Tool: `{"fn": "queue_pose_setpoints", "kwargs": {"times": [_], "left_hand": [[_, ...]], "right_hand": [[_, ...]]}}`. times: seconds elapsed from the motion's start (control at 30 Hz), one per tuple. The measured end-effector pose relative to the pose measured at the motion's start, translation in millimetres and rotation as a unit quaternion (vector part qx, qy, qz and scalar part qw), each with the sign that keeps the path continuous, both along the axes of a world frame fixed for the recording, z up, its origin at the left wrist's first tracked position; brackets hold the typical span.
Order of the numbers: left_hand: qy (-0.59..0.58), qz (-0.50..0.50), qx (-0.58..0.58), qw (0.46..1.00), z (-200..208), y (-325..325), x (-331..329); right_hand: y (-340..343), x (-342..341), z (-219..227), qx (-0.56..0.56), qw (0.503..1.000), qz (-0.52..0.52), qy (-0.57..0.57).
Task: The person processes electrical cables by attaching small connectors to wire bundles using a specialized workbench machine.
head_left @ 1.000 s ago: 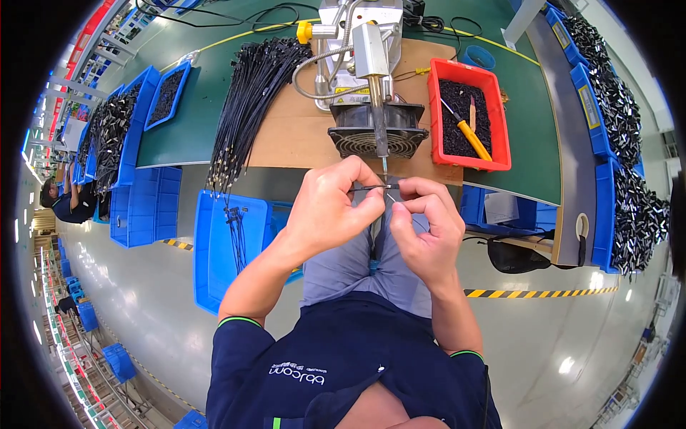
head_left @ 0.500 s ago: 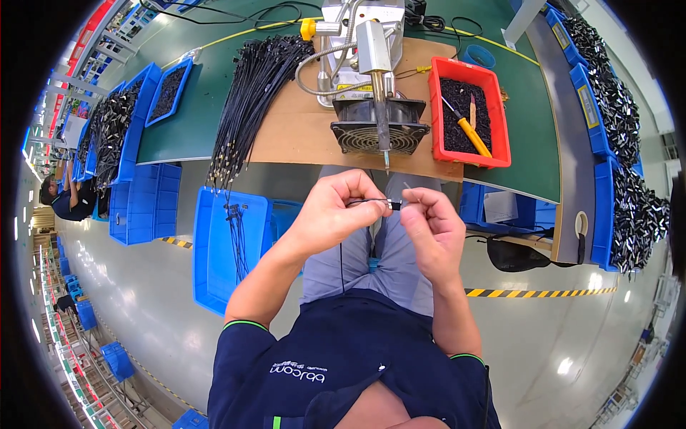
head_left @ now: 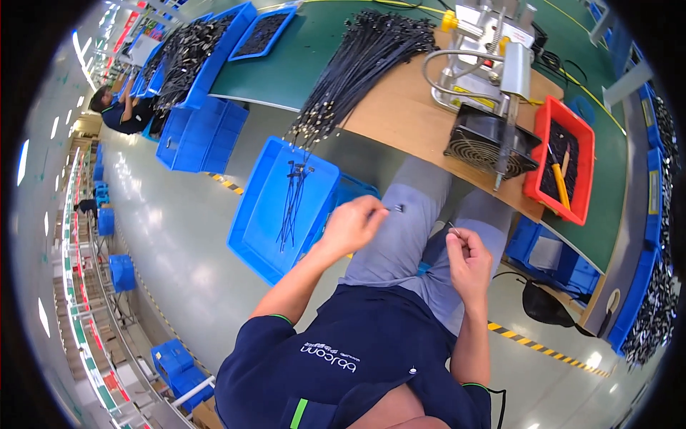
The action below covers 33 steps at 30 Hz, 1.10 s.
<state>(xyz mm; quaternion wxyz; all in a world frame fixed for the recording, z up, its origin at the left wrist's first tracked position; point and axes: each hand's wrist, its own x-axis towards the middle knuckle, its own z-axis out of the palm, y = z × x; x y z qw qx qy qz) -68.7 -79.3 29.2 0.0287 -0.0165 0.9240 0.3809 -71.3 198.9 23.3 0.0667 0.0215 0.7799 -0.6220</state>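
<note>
My left hand (head_left: 351,230) is closed in a pinch, held over my left thigh. A thin black cable sticks out from its fingertips, ending in a small black connector (head_left: 399,208). My right hand (head_left: 469,263) is apart from it, over my other leg, fingers pinched together. From its fingertips a short thin tip (head_left: 451,224) pokes out, too small to name. Left of my left hand is a blue bin (head_left: 246,227) with several black cables (head_left: 294,204) hanging into it. A bundle of black cables (head_left: 357,64) lies on the table above.
A bench machine (head_left: 500,79) with a black fan (head_left: 489,143) stands on brown board at the table edge. Beside it, a red tray (head_left: 582,189) holds small black parts and a yellow-handled tool (head_left: 561,187). Blue bins of parts line both sides. A person (head_left: 128,111) works far left.
My hands have parted; the connector is now away from my right hand, held by the cable in my left. The view has swung left, so the bench appears farther right.
</note>
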Motion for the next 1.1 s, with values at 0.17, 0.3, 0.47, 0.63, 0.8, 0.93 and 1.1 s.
{"fn": "queue_pose_setpoints", "kwargs": {"times": [0.17, 0.3, 0.47, 0.63, 0.8, 0.93, 1.1], "left_hand": [[0.017, 0.188, -0.11, 0.976, -57.2, -110.5, 31.3], [0.105, 0.232, -0.178, 0.951, -56.6, -163.4, 35.7], [0.202, 0.259, -0.181, 0.927, -1.6, -180.8, 0.3], [0.305, 0.207, -0.119, 0.922, 70.3, -156.4, -73.7], [0.333, 0.071, -0.155, 0.927, 96.7, -120.0, -164.2], [0.266, 0.051, -0.164, 0.949, 91.7, -101.0, -239.1], [0.18, 0.082, -0.158, 0.967, 88.1, -88.5, -308.9]], "right_hand": [[-0.8, -6.6, -1.8, 0.01, 1.0, -0.011, -0.013], [-6.3, -12.4, -0.1, 0.004, 1.0, -0.006, -0.006], [-9.1, -12.8, 5.2, 0.014, 1.0, -0.01, 0.006], [-11.0, -11.6, 8.8, 0.027, 1.0, 0.007, 0.011], [-6.3, -9.9, 14.5, 0.021, 1.0, 0.011, 0.003], [3.0, -7.5, 18.5, 0.028, 1.0, -0.012, -0.005], [18.7, -2.8, 7.7, 0.026, 0.999, -0.042, 0.002]]}}
